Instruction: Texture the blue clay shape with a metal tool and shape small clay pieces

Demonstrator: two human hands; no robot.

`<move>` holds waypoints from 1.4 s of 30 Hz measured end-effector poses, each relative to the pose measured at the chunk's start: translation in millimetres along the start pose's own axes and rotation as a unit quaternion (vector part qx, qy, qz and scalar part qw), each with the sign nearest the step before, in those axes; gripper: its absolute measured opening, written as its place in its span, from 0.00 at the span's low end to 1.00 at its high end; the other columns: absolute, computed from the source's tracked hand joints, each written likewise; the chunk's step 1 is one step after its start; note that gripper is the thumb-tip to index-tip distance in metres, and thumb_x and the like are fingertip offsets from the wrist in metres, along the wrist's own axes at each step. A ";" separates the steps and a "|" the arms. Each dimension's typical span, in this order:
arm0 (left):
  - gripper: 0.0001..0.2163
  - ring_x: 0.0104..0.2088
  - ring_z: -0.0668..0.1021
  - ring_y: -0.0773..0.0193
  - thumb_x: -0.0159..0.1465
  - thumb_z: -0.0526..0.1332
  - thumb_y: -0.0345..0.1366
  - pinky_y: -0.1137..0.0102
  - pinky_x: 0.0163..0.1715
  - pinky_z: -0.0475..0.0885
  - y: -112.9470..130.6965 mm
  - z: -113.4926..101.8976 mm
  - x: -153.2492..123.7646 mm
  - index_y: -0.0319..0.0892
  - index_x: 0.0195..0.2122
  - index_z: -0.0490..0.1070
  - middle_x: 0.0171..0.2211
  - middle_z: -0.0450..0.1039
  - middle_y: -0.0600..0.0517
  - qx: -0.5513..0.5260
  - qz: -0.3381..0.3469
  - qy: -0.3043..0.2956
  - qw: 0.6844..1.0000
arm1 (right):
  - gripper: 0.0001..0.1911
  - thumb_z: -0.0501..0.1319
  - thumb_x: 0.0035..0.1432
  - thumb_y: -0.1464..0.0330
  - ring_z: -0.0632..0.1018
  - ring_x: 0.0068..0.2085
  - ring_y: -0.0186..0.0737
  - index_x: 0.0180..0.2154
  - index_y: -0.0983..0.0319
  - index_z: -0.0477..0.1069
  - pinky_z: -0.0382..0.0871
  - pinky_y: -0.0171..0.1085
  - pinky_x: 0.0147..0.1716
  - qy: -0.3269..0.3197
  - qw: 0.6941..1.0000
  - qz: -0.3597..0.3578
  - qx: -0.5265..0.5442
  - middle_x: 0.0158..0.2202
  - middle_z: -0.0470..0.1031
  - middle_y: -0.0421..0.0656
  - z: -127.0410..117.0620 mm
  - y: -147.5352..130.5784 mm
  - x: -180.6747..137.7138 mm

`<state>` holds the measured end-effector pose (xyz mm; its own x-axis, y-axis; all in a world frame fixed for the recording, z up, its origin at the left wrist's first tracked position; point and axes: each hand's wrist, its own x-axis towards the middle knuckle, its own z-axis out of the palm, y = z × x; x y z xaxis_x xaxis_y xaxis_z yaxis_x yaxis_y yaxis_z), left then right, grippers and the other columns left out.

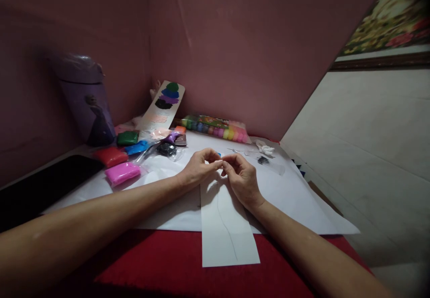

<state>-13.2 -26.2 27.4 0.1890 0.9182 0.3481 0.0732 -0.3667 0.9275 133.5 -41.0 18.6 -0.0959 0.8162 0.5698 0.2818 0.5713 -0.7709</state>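
Note:
My left hand (201, 168) and my right hand (241, 177) meet fingertip to fingertip above a white card strip (225, 231). Both are closed in a pinch, and whatever lies between the fingertips is too small or hidden to make out. A thin curved pencil line runs down the card, whose near end hangs over the edge of the white sheet (282, 204). A bit of blue (219, 154) shows just behind my fingers. To the right lies an opened clear wrapper with a black lump (263, 160) in it.
Left of my hands lie several packets of coloured clay, among them a pink packet (122, 173) and a red packet (110, 156). Behind stand a clay-smeared card (164, 105), a long multicoloured pack (215, 127) and a purple bin (85, 105). A black flat object (50, 186) lies far left.

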 end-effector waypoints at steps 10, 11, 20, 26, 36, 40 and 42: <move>0.10 0.30 0.73 0.66 0.54 0.63 0.39 0.71 0.32 0.66 3.1 0.1 -0.9 0.37 0.31 0.73 0.29 0.73 0.51 -0.011 0.017 0.011 1.000 | 0.04 0.58 0.58 0.66 0.74 0.26 0.34 0.34 0.60 0.68 0.70 0.35 0.28 0.006 1.000 0.001 0.004 0.29 0.73 0.40 0.5 1.0 1.0; 0.10 0.30 0.73 0.66 0.54 0.64 0.39 0.71 0.33 0.66 2.9 -0.1 -0.9 0.37 0.31 0.73 0.29 0.73 0.51 -0.006 0.019 0.009 1.000 | 0.04 0.58 0.58 0.66 0.74 0.26 0.34 0.34 0.60 0.68 0.69 0.35 0.27 0.005 1.000 0.000 0.005 0.29 0.73 0.39 0.3 0.9 1.0; 0.07 0.27 0.71 0.67 0.53 0.64 0.36 0.72 0.31 0.65 2.5 0.7 1.6 0.38 0.25 0.72 0.24 0.71 0.54 0.010 0.010 0.052 0.999 | 0.08 0.60 0.57 0.62 0.75 0.27 0.35 0.35 0.60 0.68 0.70 0.34 0.25 -0.004 0.999 0.018 0.028 0.30 0.73 0.40 0.7 3.1 0.1; 0.12 0.27 0.71 0.67 0.57 0.61 0.43 0.73 0.25 0.63 1.7 -0.2 1.0 0.37 0.29 0.74 0.26 0.72 0.51 -0.044 -0.013 0.032 0.998 | 0.08 0.60 0.58 0.63 0.75 0.29 0.36 0.35 0.60 0.68 0.70 0.35 0.28 0.001 1.000 0.002 0.018 0.31 0.74 0.41 1.1 5.2 0.4; 0.11 0.25 0.70 0.68 0.53 0.65 0.41 0.74 0.24 0.62 -0.3 -0.7 1.1 0.36 0.29 0.73 0.25 0.72 0.52 -0.076 -0.034 0.029 0.996 | 0.06 0.59 0.58 0.64 0.74 0.32 0.38 0.35 0.61 0.69 0.70 0.37 0.30 0.005 1.000 -0.004 -0.014 0.32 0.73 0.42 -0.5 3.8 1.2; 0.12 0.30 0.72 0.66 0.51 0.67 0.39 0.72 0.31 0.66 0.7 -1.4 0.2 0.36 0.32 0.74 0.30 0.73 0.51 -0.048 -0.007 0.017 0.999 | 0.06 0.59 0.58 0.64 0.74 0.31 0.37 0.36 0.60 0.68 0.70 0.37 0.30 0.004 1.000 -0.001 -0.012 0.32 0.73 0.42 -0.7 4.9 1.3; 0.11 0.30 0.72 0.66 0.50 0.67 0.39 0.72 0.31 0.66 1.0 -1.4 0.0 0.37 0.30 0.74 0.29 0.73 0.51 -0.033 0.000 0.011 0.999 | 0.06 0.59 0.58 0.65 0.73 0.31 0.37 0.36 0.60 0.68 0.71 0.37 0.30 -0.007 1.000 -0.003 -0.009 0.32 0.72 0.42 -0.6 5.2 1.0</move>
<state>-14.6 -26.3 28.6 0.1675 0.9218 0.3497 0.0085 -0.3560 0.9344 135.5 -37.2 15.4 -0.1107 0.8136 0.5708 0.2989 0.5750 -0.7616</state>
